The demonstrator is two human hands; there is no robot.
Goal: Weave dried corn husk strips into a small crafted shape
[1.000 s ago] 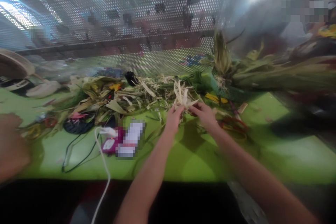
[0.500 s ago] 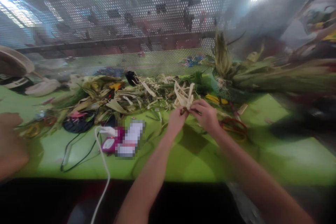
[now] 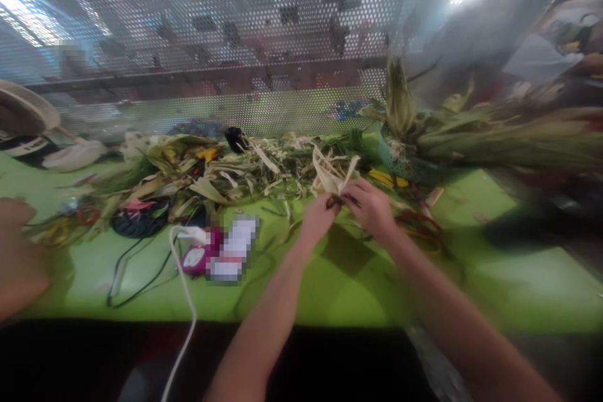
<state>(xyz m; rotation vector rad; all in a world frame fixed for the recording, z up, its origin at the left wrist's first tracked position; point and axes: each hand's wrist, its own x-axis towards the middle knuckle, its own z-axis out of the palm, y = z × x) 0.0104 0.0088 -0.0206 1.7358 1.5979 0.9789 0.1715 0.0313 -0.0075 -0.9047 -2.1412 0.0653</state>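
Pale, dry strips that look like corn husk point(image 3: 325, 173) fan upward from between my two hands, above the green table. My left hand point(image 3: 319, 212) is closed round the bunch's lower end, where a small brownish piece shows at the fingertips. My right hand point(image 3: 370, 204) pinches the same bunch from the right, its fingers touching the base of the strips. The fingertips meet, so the exact grip is partly hidden. Just behind the hands lies a heap of loose husk strips point(image 3: 268, 166).
Left of my arms, a blurred-out flat item point(image 3: 234, 248) lies by a magenta power socket point(image 3: 195, 259) with a white cable point(image 3: 188, 301). A teal basket point(image 3: 400, 160) holds long green leaves. Another person's arm point(image 3: 19, 257) rests at far left. A perforated metal screen point(image 3: 188, 63) stands behind.
The right-hand strip of the bunch now leans further to the right. My hands have shifted only slightly, still together on the bunch.
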